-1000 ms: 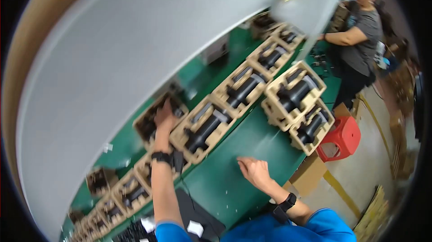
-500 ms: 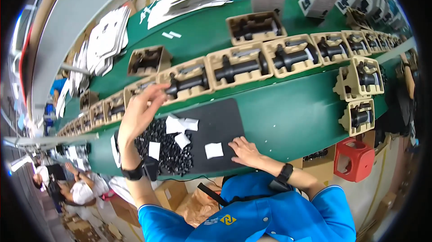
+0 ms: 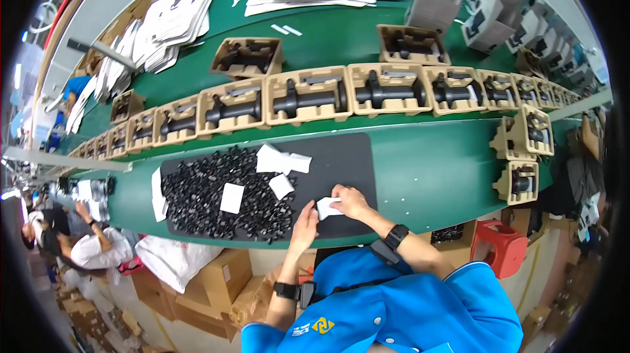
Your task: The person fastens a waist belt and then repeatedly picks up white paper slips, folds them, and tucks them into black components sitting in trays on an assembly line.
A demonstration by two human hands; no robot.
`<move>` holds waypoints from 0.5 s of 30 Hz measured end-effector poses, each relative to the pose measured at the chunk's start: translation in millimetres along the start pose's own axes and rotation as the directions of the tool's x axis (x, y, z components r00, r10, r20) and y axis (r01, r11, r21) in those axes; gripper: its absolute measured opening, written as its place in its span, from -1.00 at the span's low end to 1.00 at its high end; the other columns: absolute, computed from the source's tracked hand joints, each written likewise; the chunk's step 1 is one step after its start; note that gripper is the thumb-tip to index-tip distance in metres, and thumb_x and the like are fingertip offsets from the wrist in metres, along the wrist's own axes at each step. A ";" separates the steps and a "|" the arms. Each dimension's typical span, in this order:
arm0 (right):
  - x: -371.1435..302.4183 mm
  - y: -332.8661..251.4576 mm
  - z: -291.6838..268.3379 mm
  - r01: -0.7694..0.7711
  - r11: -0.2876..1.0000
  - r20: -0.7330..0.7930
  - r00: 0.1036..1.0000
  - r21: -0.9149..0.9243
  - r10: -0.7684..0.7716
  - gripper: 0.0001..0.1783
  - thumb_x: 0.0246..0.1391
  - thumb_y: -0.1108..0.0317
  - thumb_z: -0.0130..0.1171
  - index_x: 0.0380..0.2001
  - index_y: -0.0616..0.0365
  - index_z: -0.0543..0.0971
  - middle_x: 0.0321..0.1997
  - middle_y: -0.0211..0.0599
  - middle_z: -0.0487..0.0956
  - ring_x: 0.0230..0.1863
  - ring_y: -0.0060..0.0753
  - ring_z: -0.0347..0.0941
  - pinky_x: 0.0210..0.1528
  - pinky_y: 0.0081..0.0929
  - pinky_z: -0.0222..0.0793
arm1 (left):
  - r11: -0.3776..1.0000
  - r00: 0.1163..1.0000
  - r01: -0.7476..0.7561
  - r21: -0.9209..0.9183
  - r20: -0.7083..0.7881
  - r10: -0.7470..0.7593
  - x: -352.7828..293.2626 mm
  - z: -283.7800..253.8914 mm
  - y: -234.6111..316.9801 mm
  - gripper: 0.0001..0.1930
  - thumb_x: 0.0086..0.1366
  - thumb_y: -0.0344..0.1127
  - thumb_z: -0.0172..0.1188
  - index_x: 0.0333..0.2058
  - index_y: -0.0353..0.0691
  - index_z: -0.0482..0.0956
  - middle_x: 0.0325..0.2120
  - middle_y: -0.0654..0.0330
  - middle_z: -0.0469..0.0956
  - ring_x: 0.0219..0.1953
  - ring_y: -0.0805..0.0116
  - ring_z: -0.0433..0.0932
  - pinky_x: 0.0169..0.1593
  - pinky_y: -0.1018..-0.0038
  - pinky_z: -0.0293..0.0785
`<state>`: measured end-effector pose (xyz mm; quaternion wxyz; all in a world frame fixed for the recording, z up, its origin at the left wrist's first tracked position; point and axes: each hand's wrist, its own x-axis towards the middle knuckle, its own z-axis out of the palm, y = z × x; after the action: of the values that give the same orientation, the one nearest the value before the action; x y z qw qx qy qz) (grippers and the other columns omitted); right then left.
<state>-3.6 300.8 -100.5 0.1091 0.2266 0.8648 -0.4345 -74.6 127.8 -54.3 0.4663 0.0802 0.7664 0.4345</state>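
Observation:
Over the dark grey mat [image 3: 354,162], my right hand [image 3: 353,204] pinches a small white paper slip [image 3: 326,208] at its right side. My left hand [image 3: 304,227] is at the slip's left edge, fingers extended; whether it touches the paper I cannot tell. Left of my hands, a wide heap of small black parts [image 3: 197,189] covers much of the mat. More white slips [image 3: 232,198] rest on and beside the heap. Beyond the mat runs a row of tan moulded trays [image 3: 307,112], each with a black device inside.
Two tan trays [image 3: 246,75] stand behind the row. Stacked trays [image 3: 518,200] are at the right end of the green table [image 3: 420,176]. White sheets [image 3: 177,18] and printed boxes [image 3: 492,31] lie farther back. A red stool [image 3: 500,248] stands below; a co-worker [image 3: 98,244] is at left.
My left hand has drawn back from the tray row to the slip near the table's front edge. My right hand has moved onto that slip and gripped it. The view has shifted.

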 end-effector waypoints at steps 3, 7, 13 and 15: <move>-14.2 -35.5 -43.2 -0.162 0.757 0.125 0.986 0.633 0.107 -0.75 -0.06 0.40 0.24 -0.37 0.24 0.38 -0.41 -0.25 0.54 -0.54 -0.53 0.53 -0.71 -0.59 0.43 | 0.785 0.975 0.175 -0.594 0.213 -0.057 -7.0 9.1 28.0 -0.24 0.28 0.24 -0.23 0.17 -0.35 0.05 -0.02 -0.07 0.37 -0.11 0.08 0.50 -0.34 0.29 0.60; -31.1 -40.6 -62.2 -0.025 0.627 -0.021 0.998 0.778 0.066 -0.76 -0.03 0.51 0.15 -0.31 0.23 0.32 -0.37 -0.25 0.52 -0.44 -0.51 0.54 -0.65 -0.61 0.47 | 0.788 0.983 0.024 -0.615 0.157 0.092 -4.6 15.4 71.3 -0.60 0.32 -0.20 -0.07 0.00 -0.39 0.31 -0.28 0.04 0.52 -0.38 0.30 0.59 -0.42 0.43 0.61; -48.1 -17.4 -145.2 -0.061 0.732 0.207 0.972 0.679 -0.112 -0.64 0.03 0.34 0.12 -0.07 0.13 0.38 -0.20 -0.33 0.54 -0.28 -0.57 0.48 -0.46 -0.60 0.40 | 0.899 0.943 -0.079 -0.432 0.260 0.207 21.8 17.1 109.5 -0.73 0.27 -0.36 0.05 -0.11 -0.38 0.45 -0.35 0.15 0.53 -0.42 0.46 0.53 -0.41 0.49 0.59; -50.9 -26.3 -172.7 -0.196 0.808 0.275 0.960 0.555 0.044 -0.70 0.06 0.18 0.09 -0.21 0.13 0.56 -0.32 -0.37 0.59 -0.33 -0.59 0.49 -0.48 -0.59 0.38 | 0.948 0.885 -0.187 -0.259 0.375 0.277 24.7 19.5 123.0 -0.74 0.26 -0.39 0.07 -0.09 -0.37 0.46 -0.39 0.18 0.54 -0.44 0.52 0.51 -0.40 0.56 0.56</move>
<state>29.4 410.4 41.0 0.1705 0.2473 0.6553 -0.6931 -107.6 227.4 17.2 0.5655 0.2092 0.5859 0.5414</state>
